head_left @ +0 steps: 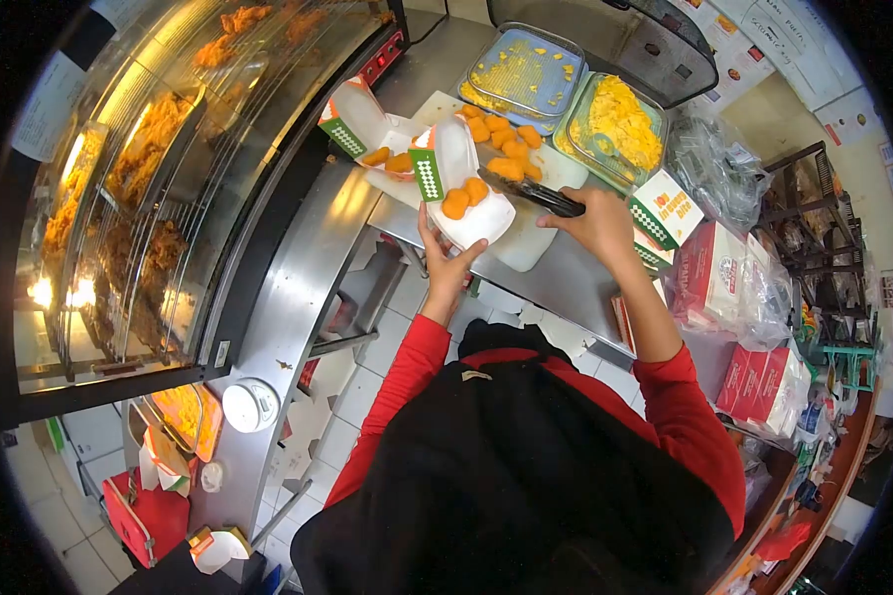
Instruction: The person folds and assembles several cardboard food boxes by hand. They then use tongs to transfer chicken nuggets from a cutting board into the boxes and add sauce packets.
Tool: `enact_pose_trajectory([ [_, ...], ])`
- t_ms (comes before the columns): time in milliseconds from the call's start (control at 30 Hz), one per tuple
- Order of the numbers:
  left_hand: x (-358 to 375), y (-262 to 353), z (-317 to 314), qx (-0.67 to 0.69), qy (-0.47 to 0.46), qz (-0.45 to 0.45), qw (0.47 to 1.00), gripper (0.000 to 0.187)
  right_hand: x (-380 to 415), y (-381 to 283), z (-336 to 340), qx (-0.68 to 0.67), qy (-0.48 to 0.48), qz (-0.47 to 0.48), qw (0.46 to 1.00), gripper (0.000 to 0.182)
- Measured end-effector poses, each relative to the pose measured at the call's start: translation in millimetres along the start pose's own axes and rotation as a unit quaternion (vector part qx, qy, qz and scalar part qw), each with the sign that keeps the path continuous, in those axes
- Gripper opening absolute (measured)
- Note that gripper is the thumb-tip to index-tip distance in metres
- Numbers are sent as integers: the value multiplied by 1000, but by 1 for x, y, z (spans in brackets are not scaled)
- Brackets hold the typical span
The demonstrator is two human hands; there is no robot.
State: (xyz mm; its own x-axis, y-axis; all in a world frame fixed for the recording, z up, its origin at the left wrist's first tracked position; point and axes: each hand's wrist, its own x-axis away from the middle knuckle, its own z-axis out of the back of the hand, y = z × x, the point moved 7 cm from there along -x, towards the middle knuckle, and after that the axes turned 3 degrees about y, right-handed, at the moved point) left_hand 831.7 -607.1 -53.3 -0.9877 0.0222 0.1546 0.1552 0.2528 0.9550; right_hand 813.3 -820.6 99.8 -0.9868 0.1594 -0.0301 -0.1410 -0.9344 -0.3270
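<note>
My left hand (446, 270) grips an open paper takeaway box (481, 226) from below, thumb on its near edge. A few orange-brown nuggets (456, 204) lie in this box. In my right hand (595, 230) is a pair of black-handled tongs (554, 200), their tips pointing left among the nuggets (514, 149) heaped on a white cutting board (522, 250). Behind the held box, another open takeaway box (357, 121) stands on the counter with some nuggets inside.
A lit glass cabinet (248, 198) with fried chicken stands at left. Beyond the board are a tray of yellow food (617, 124) and a bluish tray (531, 67). Printed boxes (667, 210) and plastic bags (714, 164) lie to the right. A round white scale (251, 405) sits lower left.
</note>
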Motion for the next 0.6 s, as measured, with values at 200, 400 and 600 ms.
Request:
enact_pose_trajectory([
  [200, 0, 0, -2, 27, -16, -15, 999, 115, -4, 11, -32, -51, -29, -3, 998, 55],
  [400, 7, 7, -2, -11, -16, -35, 999, 111, 3, -5, -13, 62, -24, 48, 997, 51],
  [600, 9, 11, -6, -40, -24, -54, 997, 114, -3, -29, -19, 219, 64, 222, 948, 55],
])
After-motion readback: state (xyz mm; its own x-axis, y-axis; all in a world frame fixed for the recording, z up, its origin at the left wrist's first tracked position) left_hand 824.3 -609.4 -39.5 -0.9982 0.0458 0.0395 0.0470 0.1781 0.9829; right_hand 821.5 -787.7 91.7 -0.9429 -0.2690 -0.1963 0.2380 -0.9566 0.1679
